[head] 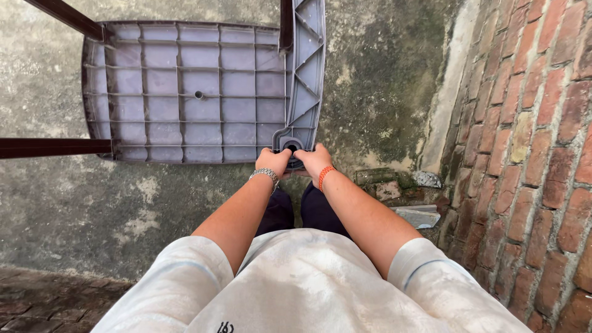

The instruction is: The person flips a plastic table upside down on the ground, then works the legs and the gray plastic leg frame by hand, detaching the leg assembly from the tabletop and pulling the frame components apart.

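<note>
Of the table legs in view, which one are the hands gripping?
The near-right leg, at the upturned table's corner closest to the person. Left hand and right hand clasp it; the far-left, near-left and far-right legs stand untouched.

1. Upturned plastic table (pixel 185 92): grey-lilac underside w/ ribbed grid; legs dark brown.
2. Brick wall (pixel 542 154): red-brown.
3. Bracelet (pixel 325 174): orange; watch (pixel 265 174): silver.
4. Concrete floor (pixel 74 209): grey, mottled w/ green.

Both hands (pixel 295 161) grip an upturned plastic table (pixel 185 92) (underside ribbed).
</note>
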